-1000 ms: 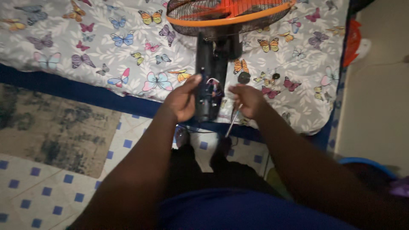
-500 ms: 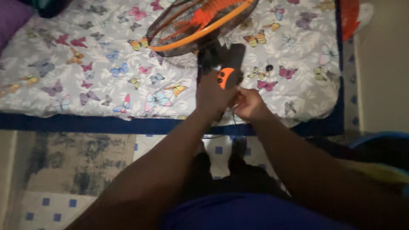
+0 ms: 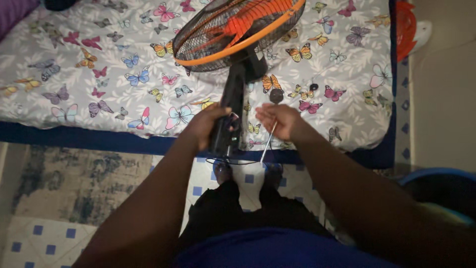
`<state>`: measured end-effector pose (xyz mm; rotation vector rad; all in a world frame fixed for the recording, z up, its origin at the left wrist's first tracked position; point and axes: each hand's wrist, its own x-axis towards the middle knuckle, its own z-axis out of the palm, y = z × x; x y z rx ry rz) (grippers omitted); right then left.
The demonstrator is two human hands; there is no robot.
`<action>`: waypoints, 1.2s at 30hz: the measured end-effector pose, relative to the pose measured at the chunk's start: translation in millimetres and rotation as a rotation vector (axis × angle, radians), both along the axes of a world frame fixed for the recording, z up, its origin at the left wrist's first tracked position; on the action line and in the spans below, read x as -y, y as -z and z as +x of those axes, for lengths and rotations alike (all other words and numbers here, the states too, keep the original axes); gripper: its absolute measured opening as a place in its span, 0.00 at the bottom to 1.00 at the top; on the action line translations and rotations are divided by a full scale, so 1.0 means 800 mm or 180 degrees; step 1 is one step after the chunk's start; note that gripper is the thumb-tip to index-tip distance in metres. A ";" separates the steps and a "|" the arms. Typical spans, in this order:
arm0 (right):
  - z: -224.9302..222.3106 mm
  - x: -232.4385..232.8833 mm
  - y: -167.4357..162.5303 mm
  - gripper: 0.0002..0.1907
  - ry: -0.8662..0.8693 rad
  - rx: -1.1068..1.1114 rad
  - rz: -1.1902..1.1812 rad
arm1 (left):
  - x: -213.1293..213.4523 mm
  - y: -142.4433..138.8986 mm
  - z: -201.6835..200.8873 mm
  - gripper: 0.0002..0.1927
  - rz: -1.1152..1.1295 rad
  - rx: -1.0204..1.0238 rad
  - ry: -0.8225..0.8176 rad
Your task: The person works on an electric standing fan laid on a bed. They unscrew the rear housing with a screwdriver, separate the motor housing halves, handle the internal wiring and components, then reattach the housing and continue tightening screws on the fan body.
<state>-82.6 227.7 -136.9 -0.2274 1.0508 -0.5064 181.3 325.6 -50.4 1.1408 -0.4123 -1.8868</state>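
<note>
A fan lies on a butterfly-print bedsheet (image 3: pixel 99 79), its round black grille with an orange rim (image 3: pixel 233 32) pointing away from me. My left hand (image 3: pixel 206 124) grips the fan's black neck housing (image 3: pixel 229 119) near its lower end, where thin wires (image 3: pixel 233 160) hang out. Just to the right, my right hand (image 3: pixel 278 119) holds a screwdriver (image 3: pixel 268 141) whose metal shaft points down toward the floor. A small round black part (image 3: pixel 275 96) rests on the sheet above my right hand.
The mattress has a dark blue edge (image 3: pixel 89 139). Below it lie a worn grey-blue rug (image 3: pixel 74 183) and white floor tiles with blue squares (image 3: pixel 44 238). An orange object (image 3: pixel 405 25) sits at the top right and a blue basin rim (image 3: pixel 436 173) at the right.
The view has shifted and the fan now lies tilted with its head up and to the right. My left hand stays on the neck housing; my right hand keeps the screwdriver.
</note>
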 end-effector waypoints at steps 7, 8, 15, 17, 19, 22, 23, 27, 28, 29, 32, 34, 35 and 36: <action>0.060 -0.062 0.035 0.14 -0.1035 0.0660 0.0198 | -0.031 0.020 0.034 0.20 0.0922 -0.0990 -0.0201; 0.068 -0.068 0.032 0.13 -0.0975 0.0612 0.0265 | -0.034 0.024 0.036 0.21 0.0923 -0.0955 -0.0264; 0.089 -0.081 0.006 0.13 -0.0869 0.0489 0.0281 | -0.037 0.040 0.055 0.14 0.0982 -0.0824 -0.0492; 0.087 -0.080 -0.001 0.13 -0.0917 0.0375 0.0298 | -0.039 0.034 0.056 0.16 0.0600 -0.0749 -0.0378; 0.084 -0.079 -0.009 0.14 -0.0927 0.0278 0.0377 | -0.034 0.026 0.056 0.21 0.0334 -0.0551 -0.0277; 0.080 -0.078 -0.024 0.14 -0.1050 0.0407 0.0279 | -0.022 0.019 0.044 0.28 0.0092 0.0164 -0.0225; 0.080 -0.078 -0.029 0.14 -0.1066 0.0359 0.0259 | -0.017 0.018 0.039 0.30 -0.0031 0.0601 -0.0230; 0.077 -0.077 -0.043 0.16 -0.1090 0.0234 0.0193 | -0.002 0.021 0.005 0.42 -0.0028 0.1851 -0.0569; 0.075 -0.077 -0.045 0.16 -0.1096 0.0228 0.0159 | -0.001 0.021 -0.004 0.43 -0.0060 0.2250 -0.0497; 0.073 -0.076 -0.046 0.13 -0.1085 0.0247 0.0112 | -0.001 0.021 -0.013 0.45 -0.0096 0.2653 -0.0421; 0.063 -0.076 -0.047 0.08 -0.1043 0.0350 0.0090 | -0.007 0.014 -0.041 0.47 -0.0120 0.3198 -0.0385; 0.056 -0.074 -0.046 0.11 -0.1051 0.0511 0.0154 | -0.003 0.006 -0.055 0.46 -0.0180 0.3445 -0.0435; 0.052 -0.073 -0.046 0.11 -0.1049 0.0343 0.0180 | -0.002 0.003 -0.063 0.46 -0.0220 0.3604 -0.0433; 0.050 -0.071 -0.045 0.10 -0.1046 0.0178 0.0205 | -0.002 0.001 -0.068 0.46 -0.0261 0.3767 -0.0431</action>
